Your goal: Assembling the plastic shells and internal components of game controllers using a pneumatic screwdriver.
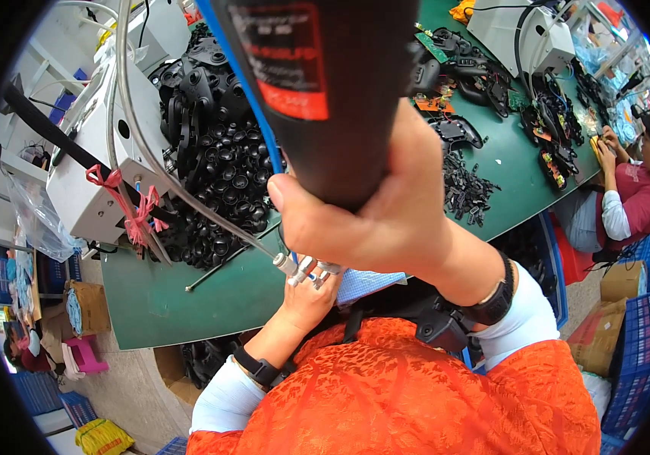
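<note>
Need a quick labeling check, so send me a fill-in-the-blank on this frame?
1. The cylindrical tool gripped by the right hand is mainly ____ in colour.
2. The tabletop is ____.
3. In the picture, the pile of round black parts lies to the ____ of the tool.
4. The metal fittings are nearer to the left hand than to the ____ hand.

Missing words: black; green; left; right.

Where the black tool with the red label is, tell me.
In the head view, the black tool is at upper centre, gripped in the right hand, just right of the blue tube.
</note>
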A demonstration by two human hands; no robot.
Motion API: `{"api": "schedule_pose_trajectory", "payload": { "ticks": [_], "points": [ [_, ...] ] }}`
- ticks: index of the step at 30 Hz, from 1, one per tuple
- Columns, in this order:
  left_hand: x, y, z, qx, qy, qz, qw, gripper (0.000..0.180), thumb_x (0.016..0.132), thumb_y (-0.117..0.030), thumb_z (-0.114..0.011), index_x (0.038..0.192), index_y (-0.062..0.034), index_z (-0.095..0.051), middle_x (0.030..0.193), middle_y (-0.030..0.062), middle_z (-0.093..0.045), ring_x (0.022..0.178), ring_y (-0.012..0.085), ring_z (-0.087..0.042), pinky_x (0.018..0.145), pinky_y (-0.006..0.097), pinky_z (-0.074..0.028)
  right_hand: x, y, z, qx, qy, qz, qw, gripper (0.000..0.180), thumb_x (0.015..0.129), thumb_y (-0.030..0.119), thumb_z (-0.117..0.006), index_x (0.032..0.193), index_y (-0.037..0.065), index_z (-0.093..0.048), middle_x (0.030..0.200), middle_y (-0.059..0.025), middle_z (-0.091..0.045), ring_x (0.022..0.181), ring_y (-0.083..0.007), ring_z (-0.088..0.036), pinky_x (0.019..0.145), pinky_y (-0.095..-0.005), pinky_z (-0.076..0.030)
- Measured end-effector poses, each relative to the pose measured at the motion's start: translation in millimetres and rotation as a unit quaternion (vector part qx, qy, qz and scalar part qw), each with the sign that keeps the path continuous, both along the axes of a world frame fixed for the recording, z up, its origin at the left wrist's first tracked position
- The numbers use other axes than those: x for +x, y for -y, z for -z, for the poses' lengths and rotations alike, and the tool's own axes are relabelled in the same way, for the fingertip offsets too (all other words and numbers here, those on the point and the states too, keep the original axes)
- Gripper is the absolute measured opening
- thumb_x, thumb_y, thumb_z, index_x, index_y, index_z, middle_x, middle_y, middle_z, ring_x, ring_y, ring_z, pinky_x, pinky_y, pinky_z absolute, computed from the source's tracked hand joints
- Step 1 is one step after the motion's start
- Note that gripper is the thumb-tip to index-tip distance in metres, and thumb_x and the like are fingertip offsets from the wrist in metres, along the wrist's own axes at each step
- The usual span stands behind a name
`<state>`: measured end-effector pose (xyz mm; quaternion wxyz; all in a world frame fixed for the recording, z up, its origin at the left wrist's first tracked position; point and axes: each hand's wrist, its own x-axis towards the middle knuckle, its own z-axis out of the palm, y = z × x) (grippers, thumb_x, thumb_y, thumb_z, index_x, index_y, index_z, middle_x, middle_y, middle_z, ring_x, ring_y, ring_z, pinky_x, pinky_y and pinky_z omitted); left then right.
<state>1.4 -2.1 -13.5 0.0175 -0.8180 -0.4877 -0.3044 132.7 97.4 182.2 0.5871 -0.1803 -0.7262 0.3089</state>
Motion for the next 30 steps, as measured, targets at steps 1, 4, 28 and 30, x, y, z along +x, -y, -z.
{"api": "schedule_pose_trajectory", "payload": {
  "ticks": [1,4,28,30],
  "points": [
    [0.8,-0.5,-1.0,0.006,-0.004,0.005,1.0,0.023,0.077,-0.006,-0.068,0.1,-0.0064,-0.07,0.105,0.0087,-0.066,0.1,0.0298,-0.062,0.084,0.047,-0.049,-3.5,-1.7,3.6,-0.002,-0.03,0.0,1.0,0.03,0.07,0.002,-0.077,0.096,0.0,-0.062,0.077,-0.0007,-0.063,0.064,-0.0092,-0.058,0.059,-0.025,-0.047],
    [-2.0,2.9,3.7,0.014,-0.012,0.006,1.0,0.022,0.079,-0.007,-0.07,0.101,-0.006,-0.069,0.104,0.0083,-0.067,0.099,0.0301,-0.062,0.085,0.046,-0.049,-0.3,2.7,3.9,0.002,-0.049,-0.001,0.999,0.031,0.069,0.003,-0.077,0.096,0.0,-0.062,0.076,-0.0012,-0.063,0.064,-0.0095,-0.058,0.059,-0.0255,-0.048],
    [-17.4,12.4,-31.7,-0.059,0.046,-0.079,0.994,0.074,0.062,-0.019,-0.09,0.128,-0.0061,-0.059,0.133,0.0171,-0.049,0.123,0.0369,-0.048,0.103,0.044,-0.042,56.2,-34.2,-22.0,0.037,-0.02,0.169,0.985,0.033,0.087,0.005,-0.071,0.116,-0.001,-0.056,0.08,-0.0006,-0.056,0.067,-0.0068,-0.056,0.06,-0.0223,-0.046],
    [-18.5,7.6,-27.1,-0.093,0.014,-0.065,0.993,0.072,0.06,-0.02,-0.091,0.124,-0.008,-0.061,0.131,0.0161,-0.052,0.121,0.0372,-0.049,0.101,0.044,-0.044,56.9,-32.8,-12.2,0.01,-0.026,0.189,0.982,0.029,0.086,0.014,-0.074,0.105,0.0,-0.059,0.087,-0.0038,-0.063,0.073,-0.0085,-0.058,0.067,-0.0237,-0.047]
  ]
}}
